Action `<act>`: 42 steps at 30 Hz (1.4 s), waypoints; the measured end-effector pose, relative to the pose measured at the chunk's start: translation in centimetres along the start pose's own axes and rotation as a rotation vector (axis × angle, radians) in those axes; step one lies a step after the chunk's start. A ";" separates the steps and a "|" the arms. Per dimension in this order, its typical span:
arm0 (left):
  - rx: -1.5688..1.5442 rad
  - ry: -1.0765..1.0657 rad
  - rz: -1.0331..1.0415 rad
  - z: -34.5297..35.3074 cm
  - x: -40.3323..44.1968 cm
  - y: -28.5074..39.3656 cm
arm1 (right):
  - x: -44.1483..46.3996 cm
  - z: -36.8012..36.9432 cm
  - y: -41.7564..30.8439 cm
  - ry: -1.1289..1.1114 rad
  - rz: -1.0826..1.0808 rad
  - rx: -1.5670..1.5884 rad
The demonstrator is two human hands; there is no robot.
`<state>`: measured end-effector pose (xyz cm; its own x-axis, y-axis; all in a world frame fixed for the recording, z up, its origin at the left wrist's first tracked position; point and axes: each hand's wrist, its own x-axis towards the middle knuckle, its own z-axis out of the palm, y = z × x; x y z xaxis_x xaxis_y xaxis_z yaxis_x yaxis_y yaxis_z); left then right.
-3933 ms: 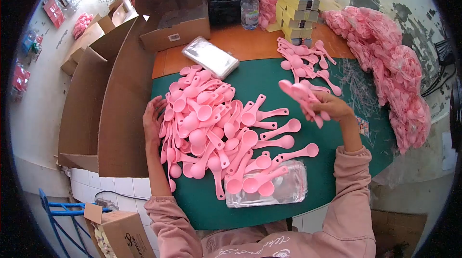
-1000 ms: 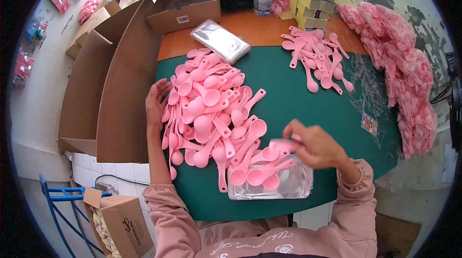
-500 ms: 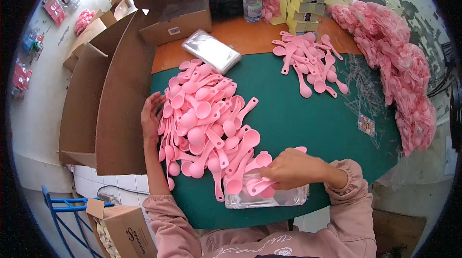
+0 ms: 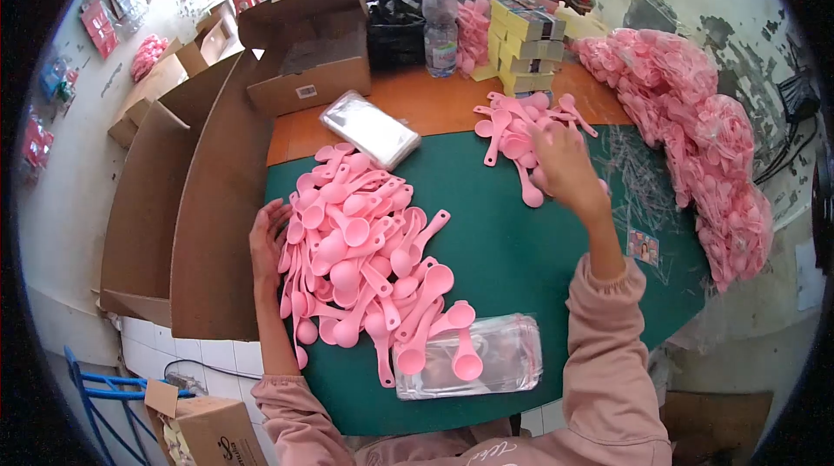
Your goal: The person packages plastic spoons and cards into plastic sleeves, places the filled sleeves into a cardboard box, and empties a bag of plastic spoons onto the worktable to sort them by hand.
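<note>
A large heap of pink plastic measuring spoons (image 4: 347,244) covers the left part of the green table top. My left hand (image 4: 268,236) rests along the heap's left edge, fingers loosely spread against the spoons. My right hand (image 4: 566,166) is over a smaller pile of the same spoons (image 4: 512,132) at the far side, its fingers curled down around a pink spoon that is mostly hidden. Near the front edge lies a stack of clear plastic bags (image 4: 508,357), with a single spoon (image 4: 466,360) lying on it.
Cardboard boxes (image 4: 208,205) stand at the left. Behind are another clear bag stack (image 4: 369,129), a water bottle (image 4: 440,27) and yellow-edged card stacks (image 4: 526,45). Bagged pink spoons (image 4: 695,136) line the right edge, near a small picture card (image 4: 643,246).
My right hand has moved from the bag stack at the front to the small far pile. The left hand stays beside the large heap. The view has tilted up slightly.
</note>
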<state>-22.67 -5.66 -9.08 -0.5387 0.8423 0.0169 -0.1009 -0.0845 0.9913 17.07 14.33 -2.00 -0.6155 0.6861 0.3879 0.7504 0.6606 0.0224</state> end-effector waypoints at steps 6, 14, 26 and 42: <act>-0.015 0.007 -0.006 0.3 -0.1 0.1 | -3.1 -1.7 -10.2 -0.403 -0.644 0.873; -0.017 0.008 -0.026 0.1 -0.1 0.3 | -5.1 0.5 -14.0 -0.442 -0.645 0.590; -0.008 -0.006 -0.019 -0.1 0.0 0.2 | -5.0 -0.6 -14.6 -0.561 -0.625 0.695; 0.013 -0.002 -0.013 0.3 -0.4 0.7 | -0.7 -2.1 -3.0 -0.647 0.259 1.471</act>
<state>-22.24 -5.88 -8.31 -0.5361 0.8442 0.0039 -0.0972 -0.0662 0.9931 15.80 11.24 -0.36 -0.7941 0.5745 -0.1983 0.2133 -0.0422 -0.9761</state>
